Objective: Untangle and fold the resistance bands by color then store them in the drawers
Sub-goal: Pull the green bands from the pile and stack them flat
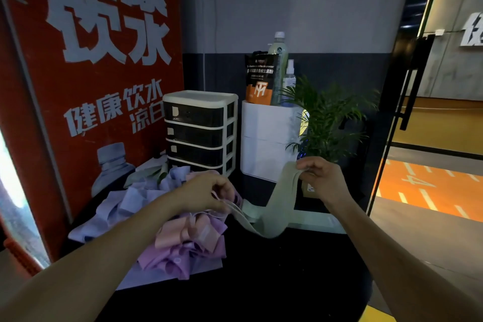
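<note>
A pale green band (281, 201) hangs in a loose curve between the two hands above the dark worktop (261, 282). The right hand (320, 176) holds its upper end raised at the right, fingers curled and pinching the fabric. The left hand (209, 192) is lower, over the heap, its fingers bent around the band's other end together with some thin pink edges. Under that hand lies a tangled pile of bands (183, 243): pink and purple ones nearer, pale blue ones to the left and farther back, a few greenish ones at the far left edge. Behind the pile stands the drawer unit (200, 131), white frame with dark fronts, all drawers pushed in. To its right is a white box (266, 138) carrying a pouch and bottles, then a potted plant (326, 117). A red poster (91, 86) fills the left.
</note>
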Available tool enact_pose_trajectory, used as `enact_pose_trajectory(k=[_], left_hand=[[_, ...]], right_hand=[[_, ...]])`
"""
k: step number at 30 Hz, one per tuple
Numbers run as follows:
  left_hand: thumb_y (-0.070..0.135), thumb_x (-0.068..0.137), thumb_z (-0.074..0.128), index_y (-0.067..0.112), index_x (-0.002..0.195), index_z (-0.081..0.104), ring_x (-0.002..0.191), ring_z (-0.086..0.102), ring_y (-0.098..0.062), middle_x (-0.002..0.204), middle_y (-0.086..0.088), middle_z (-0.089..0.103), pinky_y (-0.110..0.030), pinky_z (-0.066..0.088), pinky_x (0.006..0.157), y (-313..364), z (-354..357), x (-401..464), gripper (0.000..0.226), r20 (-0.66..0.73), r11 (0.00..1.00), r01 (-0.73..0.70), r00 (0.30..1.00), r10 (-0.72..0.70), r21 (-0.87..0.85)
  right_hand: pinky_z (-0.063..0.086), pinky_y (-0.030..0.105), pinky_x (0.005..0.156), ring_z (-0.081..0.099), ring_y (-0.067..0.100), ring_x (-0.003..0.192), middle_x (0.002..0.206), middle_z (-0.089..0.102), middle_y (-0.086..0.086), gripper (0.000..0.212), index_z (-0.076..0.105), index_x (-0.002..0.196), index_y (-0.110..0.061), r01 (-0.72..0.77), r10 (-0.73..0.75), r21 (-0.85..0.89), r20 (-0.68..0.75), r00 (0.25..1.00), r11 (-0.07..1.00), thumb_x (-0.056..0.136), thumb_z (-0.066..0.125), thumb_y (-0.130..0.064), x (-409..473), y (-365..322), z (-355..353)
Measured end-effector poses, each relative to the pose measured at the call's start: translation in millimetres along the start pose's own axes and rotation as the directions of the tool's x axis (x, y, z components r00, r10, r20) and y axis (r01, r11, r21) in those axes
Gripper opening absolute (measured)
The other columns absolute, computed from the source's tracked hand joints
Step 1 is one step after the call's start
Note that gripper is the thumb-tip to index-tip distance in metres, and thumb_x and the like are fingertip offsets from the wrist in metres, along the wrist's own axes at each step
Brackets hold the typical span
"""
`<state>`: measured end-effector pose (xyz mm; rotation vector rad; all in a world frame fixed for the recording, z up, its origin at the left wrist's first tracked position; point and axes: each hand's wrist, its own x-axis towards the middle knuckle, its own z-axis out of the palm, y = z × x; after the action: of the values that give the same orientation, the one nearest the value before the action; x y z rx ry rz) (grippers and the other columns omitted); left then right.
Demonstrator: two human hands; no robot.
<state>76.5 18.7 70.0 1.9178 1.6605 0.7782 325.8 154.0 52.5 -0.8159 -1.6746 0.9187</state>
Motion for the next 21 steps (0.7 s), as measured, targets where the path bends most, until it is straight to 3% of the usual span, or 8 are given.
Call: enact_pose_trajectory(k=[3,6,8,11,13,16,19,21], left_hand=[[0.01,0.07,0.08,0.024,0.09,0.065,0.083,0.058,-0.004,0.088,0.008,0.06,-0.025,0.053,0.078,6.1,11.0,6.5,0.029,0.138,0.998,0.046,0.99,-0.039,-0.044],[0.01,0.083,0.068,0.015,0.1,0.062,0.082,0.057,-0.007,0.093,0.0,0.061,-0.014,0.05,0.073,14.7,20.7,18.6,0.018,-0.013,0.991,0.028,0.999,-0.03,-0.127],[0.014,0.09,0.059,0.012,0.112,0.058,0.087,0.057,-0.008,0.1,-0.001,0.06,-0.013,0.047,0.073,17.8,26.5,29.7,0.022,-0.142,0.985,0.033,0.988,-0.057,-0.168],[0.014,0.095,0.051,0.009,0.121,0.053,0.096,0.058,-0.013,0.104,-0.002,0.059,-0.015,0.047,0.073,27.2,36.4,43.7,0.026,-0.19,0.956,0.04,0.977,-0.099,-0.29],[0.009,0.095,0.049,0.006,0.118,0.054,0.089,0.059,-0.013,0.098,-0.003,0.061,-0.017,0.048,0.074,34.9,41.8,49.9,0.024,-0.188,0.932,0.035,0.976,-0.11,-0.361],[0.006,0.092,0.053,0.006,0.099,0.06,0.073,0.055,-0.012,0.08,-0.003,0.059,-0.019,0.048,0.071,40.8,44.4,55.6,0.009,-0.228,0.921,-0.002,0.969,-0.095,-0.389],[0.005,0.089,0.058,0.011,0.079,0.057,0.067,0.048,-0.017,0.07,-0.005,0.054,-0.029,0.044,0.071,44.6,42.8,57.6,0.012,-0.279,0.907,-0.029,0.955,-0.098,-0.419],[0.004,0.088,0.059,0.012,0.078,0.056,0.07,0.047,-0.019,0.071,-0.006,0.052,-0.031,0.043,0.071,45.6,40.9,58.4,0.013,-0.308,0.911,-0.049,0.947,-0.088,-0.409]], right_hand=[[0.05,0.011,0.068,0.063,-0.003,0.072,0.09,0.065,0.001,0.03,0.062,0.072,-0.011,0.017,-0.023,0.084,0.074,0.997,0.996,0.077,0.059,0.019,-1.8,-5.6,8.9],[0.051,0.014,0.072,0.064,-0.002,0.075,0.087,0.066,-0.004,0.034,0.063,0.071,-0.01,0.017,-0.04,0.159,0.138,0.99,0.987,0.077,0.055,0.023,-5.8,-6.7,15.6],[0.052,0.018,0.08,0.065,0.001,0.08,0.084,0.068,-0.009,0.035,0.065,0.071,-0.01,0.017,-0.05,0.186,0.179,0.982,0.982,0.076,0.056,0.024,-7.1,-8.2,18.6],[0.051,0.026,0.086,0.065,0.005,0.085,0.085,0.071,-0.01,0.044,0.07,0.068,-0.015,0.014,-0.068,0.22,0.237,0.969,0.975,0.075,0.053,0.025,-7.1,-10.0,21.1],[0.051,0.025,0.081,0.064,0.009,0.086,0.088,0.07,-0.008,0.049,0.072,0.066,-0.018,-0.007,-0.057,0.242,0.257,0.965,0.97,0.078,0.048,0.023,-7.8,-15.4,21.0],[0.051,0.022,0.069,0.064,0.01,0.08,0.089,0.067,-0.001,0.031,0.067,0.072,-0.005,-0.102,0.012,0.34,0.258,0.966,0.935,0.083,0.047,0.015,-7.9,-28.0,20.7],[0.056,0.032,0.075,0.063,0.015,0.077,0.083,0.065,0.0,0.014,0.067,0.078,-0.011,-0.112,0.056,0.307,0.186,0.981,0.945,0.086,0.059,-0.002,-4.3,-31.4,23.1],[0.056,0.038,0.079,0.061,0.017,0.078,0.085,0.061,0.001,0.011,0.064,0.087,-0.016,-0.107,0.077,0.256,0.126,0.989,0.961,0.085,0.064,-0.005,-1.2,-31.1,24.2]])
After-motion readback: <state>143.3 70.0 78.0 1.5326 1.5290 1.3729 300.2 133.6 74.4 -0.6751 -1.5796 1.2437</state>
